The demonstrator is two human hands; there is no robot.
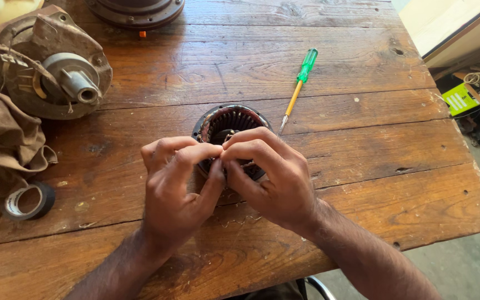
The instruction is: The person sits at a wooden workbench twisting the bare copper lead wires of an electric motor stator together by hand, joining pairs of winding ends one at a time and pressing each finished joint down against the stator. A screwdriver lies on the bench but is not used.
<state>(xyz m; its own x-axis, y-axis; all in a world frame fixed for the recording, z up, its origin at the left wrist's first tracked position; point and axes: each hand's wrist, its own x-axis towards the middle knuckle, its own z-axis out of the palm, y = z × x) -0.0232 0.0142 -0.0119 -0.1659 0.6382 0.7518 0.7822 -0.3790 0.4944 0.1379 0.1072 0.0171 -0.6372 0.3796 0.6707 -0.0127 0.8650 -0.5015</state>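
a round metal ring point(230, 123) with slots all around its inside sits on the wooden table point(362, 139), near the middle. it is open on top like a small bowl, and inside it there are dark slots and some thin wire, but the hands cover the near half so i cannot see all that is in it. the left hand point(176, 189) and the right hand point(270, 178) are both on the near edge of the ring, touching each other at the fingertips. the fingers of both hands are bent and pinched together, and they seem to be gripping something thin at the ring's edge, maybe wire, but it is too small and hidden to tell for sure. just past the ring, to the right, lies a screwdriver point(300, 86) with a green handle and a yellow shaft, its tip pointing at the ring and very near it. far to the left sits a big rusty motor part point(56, 66) with a short shaft sticking out. a brown cloth point(1, 139) lies beside it, partly over it. a roll of black tape point(29, 201) lies flat near the left edge of the table, well apart from the hands. at the top edge there is part of another round metal piece point(135, 12).
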